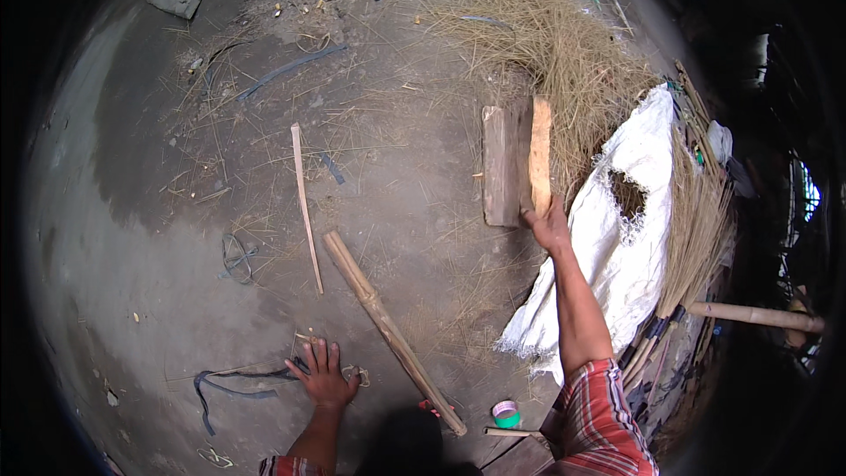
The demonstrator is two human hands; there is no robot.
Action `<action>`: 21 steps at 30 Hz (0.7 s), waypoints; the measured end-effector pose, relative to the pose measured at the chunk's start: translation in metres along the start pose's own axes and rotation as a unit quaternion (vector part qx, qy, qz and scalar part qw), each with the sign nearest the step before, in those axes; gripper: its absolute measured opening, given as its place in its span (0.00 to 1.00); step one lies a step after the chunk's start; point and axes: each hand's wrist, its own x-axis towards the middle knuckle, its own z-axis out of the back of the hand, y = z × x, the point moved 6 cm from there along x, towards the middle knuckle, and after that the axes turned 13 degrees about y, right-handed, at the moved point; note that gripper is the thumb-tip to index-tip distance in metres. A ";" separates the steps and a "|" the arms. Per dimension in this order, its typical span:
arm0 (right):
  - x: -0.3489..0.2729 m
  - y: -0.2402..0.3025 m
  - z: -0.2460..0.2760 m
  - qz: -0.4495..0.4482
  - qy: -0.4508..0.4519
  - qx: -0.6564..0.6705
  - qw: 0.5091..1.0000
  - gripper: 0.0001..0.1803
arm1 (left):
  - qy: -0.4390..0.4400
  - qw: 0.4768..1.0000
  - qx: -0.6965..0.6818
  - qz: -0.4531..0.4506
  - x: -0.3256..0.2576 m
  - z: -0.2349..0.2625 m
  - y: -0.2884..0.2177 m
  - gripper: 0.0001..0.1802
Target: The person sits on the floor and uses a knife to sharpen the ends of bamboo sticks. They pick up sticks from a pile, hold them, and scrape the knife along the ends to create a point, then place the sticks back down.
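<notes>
My left hand [325, 379] rests low on the ground with its fingers spread, and nothing is in it. A dark strip [242, 393] lies just beside its fingertips. My right hand [549, 227] reaches forward and grips the near end of a pale, rough-cut piece of wood [540, 150]. Right against that wood, on its left, is a weathered wooden block [500, 167]. Between my hands a split bamboo pole [388, 326] lies slanting, and a thin bamboo strip [306, 207] lies farther left.
Loose straw [564, 44] is heaped at the far right. A white woven sack [617, 238] with a torn hole lies beside my right forearm, next to bundled broom bristles [696, 229]. Near me sits a green-and-white tape roll [506, 414]. A bamboo pole [758, 315] juts out at right.
</notes>
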 end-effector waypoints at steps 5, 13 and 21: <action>-0.203 -0.010 -0.049 0.025 0.002 -0.008 1.000 0.36 | 0.000 1.000 0.006 0.000 -0.012 0.009 -0.015 0.46; -0.453 -0.030 -0.106 -0.083 0.054 0.010 0.995 0.40 | 0.014 1.000 0.018 0.016 -0.043 0.021 -0.047 0.48; -0.537 -0.040 -0.047 -0.047 0.015 -0.012 0.999 0.34 | -0.027 0.998 0.055 0.017 -0.089 0.014 -0.086 0.44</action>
